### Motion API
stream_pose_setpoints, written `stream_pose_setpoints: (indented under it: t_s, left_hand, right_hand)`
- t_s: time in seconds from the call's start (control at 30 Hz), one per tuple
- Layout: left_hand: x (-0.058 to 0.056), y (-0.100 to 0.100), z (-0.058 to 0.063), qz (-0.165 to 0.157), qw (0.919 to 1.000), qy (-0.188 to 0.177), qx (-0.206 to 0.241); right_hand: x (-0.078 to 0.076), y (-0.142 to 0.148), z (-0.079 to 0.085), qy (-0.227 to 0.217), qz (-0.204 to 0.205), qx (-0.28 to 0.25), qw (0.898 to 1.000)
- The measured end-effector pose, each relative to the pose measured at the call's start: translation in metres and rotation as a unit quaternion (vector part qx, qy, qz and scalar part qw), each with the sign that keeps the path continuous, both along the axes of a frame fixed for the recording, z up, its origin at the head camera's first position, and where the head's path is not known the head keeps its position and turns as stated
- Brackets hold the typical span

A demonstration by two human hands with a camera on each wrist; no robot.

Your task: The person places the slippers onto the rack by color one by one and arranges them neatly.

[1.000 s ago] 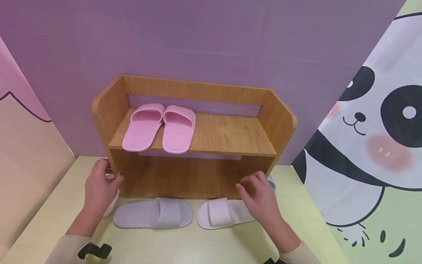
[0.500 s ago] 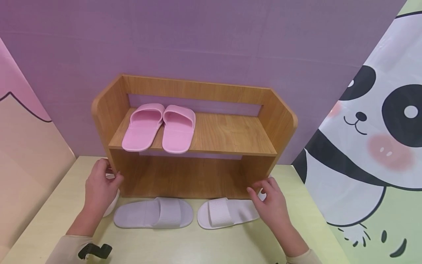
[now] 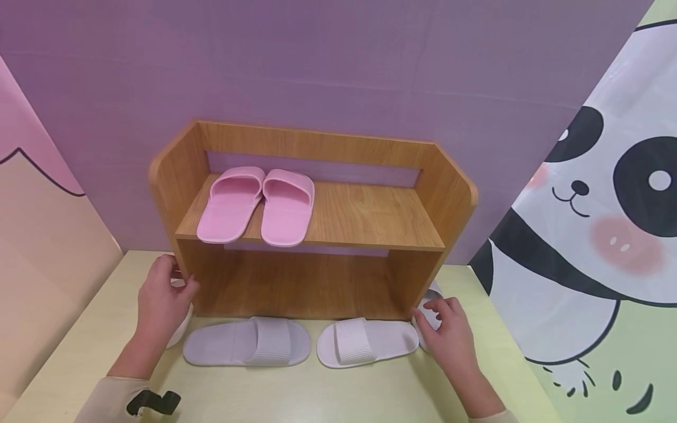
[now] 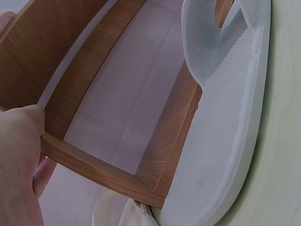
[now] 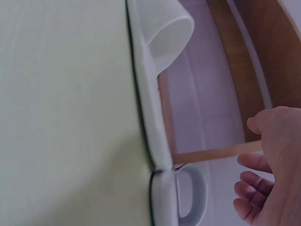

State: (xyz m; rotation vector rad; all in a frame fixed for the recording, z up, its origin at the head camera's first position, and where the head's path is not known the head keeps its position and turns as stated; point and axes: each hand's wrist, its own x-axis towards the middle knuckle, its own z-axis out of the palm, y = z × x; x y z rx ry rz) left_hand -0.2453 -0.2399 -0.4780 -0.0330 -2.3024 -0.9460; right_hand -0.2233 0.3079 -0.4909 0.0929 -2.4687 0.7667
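Observation:
In the head view, a wooden shoe rack [image 3: 370, 214] stands with a pair of pink slippers [image 3: 285, 220] on its upper shelf. My left hand [image 3: 162, 296] grips the rack's left side panel low down, thumb on the inner side and fingers outside, as the left wrist view confirms. My right hand [image 3: 449, 332] is at the lower right corner. In the right wrist view its thumb [image 5: 258, 123] and forefinger stand on either side of the panel's edge, with a gap showing, other fingers loosely bent. A white slipper [image 3: 217, 343] and a second white slipper [image 3: 391, 338] lie before the rack.
More white slippers are partly hidden beside the rack, one at the left [image 3: 182, 329] and one at the right [image 3: 431, 317], behind my hands. A purple wall [image 3: 338, 70] rises directly behind the rack. The pale table [image 3: 296, 393] extends in front.
My right hand has moved right, from in front of the lower compartment to the right panel's edge, uncovering the right front slipper's end. The left hand and the rack have stayed put.

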Motion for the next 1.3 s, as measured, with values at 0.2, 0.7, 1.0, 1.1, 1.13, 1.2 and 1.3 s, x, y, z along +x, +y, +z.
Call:
stream_pose_setpoints:
  t_s: [0.2,0.7,1.0,1.1,1.13,1.2,1.3]
  left_hand:
    - [0.001,0.001,0.0,0.0,1.0,0.003,0.0]
    - [0.001,0.002,-0.001,-0.001,1.0,0.003,0.005]
    - [-0.001,0.001,-0.002,-0.003,1.0,0.003,0.005]
    - [-0.001,0.001,-0.001,-0.001,1.0,0.006,0.006]
    - [-0.001,0.001,-0.001,0.0,1.0,0.006,0.006]
    - [-0.001,0.0,-0.001,0.002,1.0,0.005,0.005]
    - [-0.001,0.0,-0.001,0.002,1.0,0.0,0.004]
  right_hand:
    - [-0.001,0.014,-0.012,-0.061,-0.026,0.011,0.998]
    - [-0.002,0.031,-0.028,-0.202,-0.047,0.045,0.977]
    - [-0.003,0.039,-0.023,-0.256,0.0,0.083,0.963]
    - [-0.001,0.041,-0.022,-0.262,0.015,0.096,0.96]
    - [-0.001,0.041,-0.022,-0.26,0.019,0.101,0.96]
    - [-0.001,0.041,-0.023,-0.256,0.025,0.111,0.96]
    - [0.0,0.041,-0.025,-0.248,0.027,0.12,0.961]
